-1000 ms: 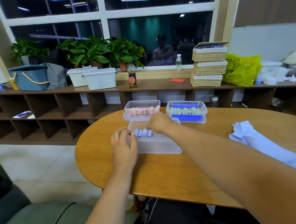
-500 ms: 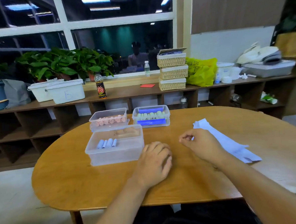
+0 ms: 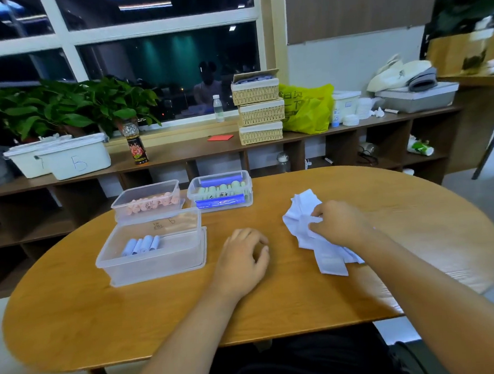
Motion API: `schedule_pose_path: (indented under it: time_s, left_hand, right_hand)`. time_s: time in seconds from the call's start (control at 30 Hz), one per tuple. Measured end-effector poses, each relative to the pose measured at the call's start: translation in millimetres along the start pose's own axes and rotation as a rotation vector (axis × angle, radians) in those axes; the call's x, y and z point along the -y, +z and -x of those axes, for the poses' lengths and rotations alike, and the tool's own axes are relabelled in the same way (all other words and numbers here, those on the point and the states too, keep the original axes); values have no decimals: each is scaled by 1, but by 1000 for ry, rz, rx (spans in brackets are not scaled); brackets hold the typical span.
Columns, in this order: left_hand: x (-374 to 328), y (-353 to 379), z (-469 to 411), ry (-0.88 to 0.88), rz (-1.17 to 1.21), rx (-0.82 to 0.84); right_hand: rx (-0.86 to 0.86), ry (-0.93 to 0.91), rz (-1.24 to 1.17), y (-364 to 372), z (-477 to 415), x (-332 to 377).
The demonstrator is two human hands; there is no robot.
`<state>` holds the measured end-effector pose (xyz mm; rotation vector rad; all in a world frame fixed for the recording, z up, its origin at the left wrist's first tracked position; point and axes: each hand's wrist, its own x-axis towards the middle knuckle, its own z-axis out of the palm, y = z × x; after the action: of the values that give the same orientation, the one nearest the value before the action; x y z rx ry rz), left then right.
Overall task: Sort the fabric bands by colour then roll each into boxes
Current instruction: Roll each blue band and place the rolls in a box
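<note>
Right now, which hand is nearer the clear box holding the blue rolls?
Left. The left hand rests on the table just right of the clear box; the right hand is farther right, gripping the loose pale bands.

Right of near clear box (image 3: pixel 154 250), right grip (image 3: pixel 340 224) covers middle of pale bands (image 3: pixel 302 205); we cannot count bands, and grip's fingertips sink out of sight in folds. Between box and bands, left grip (image 3: pixel 244 255) lies knuckles up, fingertips tucked under, unseen by us. Both forearms cut by bottom edge. Behind box, ink marks on pink-roll box (image 3: pixel 147 203) and green-roll box (image 3: pixel 220 192) too small for us to read. Far right of box, surface (image 3: pixel 431 233) end smears into blur.
</note>
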<state>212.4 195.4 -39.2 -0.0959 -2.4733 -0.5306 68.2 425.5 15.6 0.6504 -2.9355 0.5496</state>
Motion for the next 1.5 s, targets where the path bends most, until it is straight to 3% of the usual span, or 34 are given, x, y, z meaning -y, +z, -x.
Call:
schedule_pose_path:
  time_s: [0.13, 0.23, 0.33, 0.47, 0.6, 0.83, 1.13, 1.5]
  left_hand:
    - [-3, -5, 0, -71, 19, -19]
    - [3, -7, 2, -185, 64, -59]
    - [11, -9, 5, -371, 160, -77]
    - [17, -14, 8, -530, 290, -25]
    - [17, -14, 6, -444, 290, 72]
    - [24, -7, -2, -440, 315, 54]
    - [32, -8, -27, -583, 121, 108]
    - [43, 6, -55, -598, 282, 29]
  right_hand:
    - [-84, -162, -113, 2, 5, 27]
    - [-180, -256, 38, 4, 14, 59]
    - [-84, -361, 192, 23, 29, 89]
    - [-33, -513, 130, 50, 55, 101]
    - [-17, -478, 74, 47, 72, 96]
    - [74, -432, -28, 30, 93, 86]
    - [112, -373, -149, 20, 108, 69]
    - [167, -416, -247, 28, 108, 63]
